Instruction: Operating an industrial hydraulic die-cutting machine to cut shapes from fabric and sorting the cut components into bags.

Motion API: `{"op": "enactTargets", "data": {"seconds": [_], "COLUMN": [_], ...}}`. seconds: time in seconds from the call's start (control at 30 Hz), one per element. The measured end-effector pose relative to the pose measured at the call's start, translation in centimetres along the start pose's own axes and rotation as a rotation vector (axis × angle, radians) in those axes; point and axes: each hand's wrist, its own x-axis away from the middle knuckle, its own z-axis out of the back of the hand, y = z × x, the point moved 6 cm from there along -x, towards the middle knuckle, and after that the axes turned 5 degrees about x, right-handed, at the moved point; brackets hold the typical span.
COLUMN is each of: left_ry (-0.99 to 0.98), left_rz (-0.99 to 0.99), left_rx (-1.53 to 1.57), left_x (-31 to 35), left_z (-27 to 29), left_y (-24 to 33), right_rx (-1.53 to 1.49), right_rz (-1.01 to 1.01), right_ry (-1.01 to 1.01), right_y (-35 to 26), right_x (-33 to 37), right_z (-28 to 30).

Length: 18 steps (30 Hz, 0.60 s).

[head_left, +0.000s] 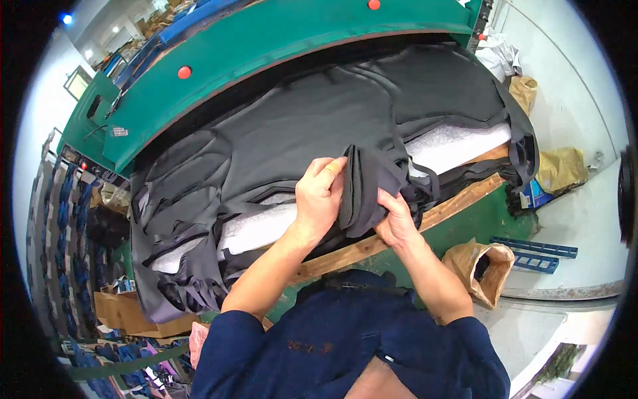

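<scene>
A thick bundle of dark grey, layered fabric pieces [364, 193] is held up in front of me between both hands. My left hand [320, 196] is closed on its left side, with a ring on one finger. On the lower right edge my right hand [397, 219] grips the same bundle, thumb on the front and fingers partly hidden behind it. Beyond and below the bundle, wide dark sheet material [309, 126] with cut-out edges and hanging strips lies over a white padded layer [259, 226].
A green machine beam [266, 50] with red buttons spans the far side. A wooden bar [352, 253] runs along the near edge. At right stand an open paper bag [482, 269] and blue metal rails [535, 254]. A cardboard box [136, 316] and stacked materials are at left.
</scene>
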Motion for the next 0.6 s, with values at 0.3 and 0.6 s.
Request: {"op": "enactTargets", "data": {"seconds": [0.3, 0.6], "left_ry": [-0.057, -0.209], "left_rz": [0.072, 0.309], "left_rx": [-0.053, 0.037], "left_x": [0.1, 0.9], "left_z": [-1.6, -2.6], "left_y": [2.7, 1.5], "right_rx": [-0.081, -0.076], "right_rz": [-0.057, -0.053], "right_ry": [-0.045, -0.073], "right_y": [-0.2, -1.0], "right_x": [1.2, 1.9], "right_z": [3.1, 3.9]}}
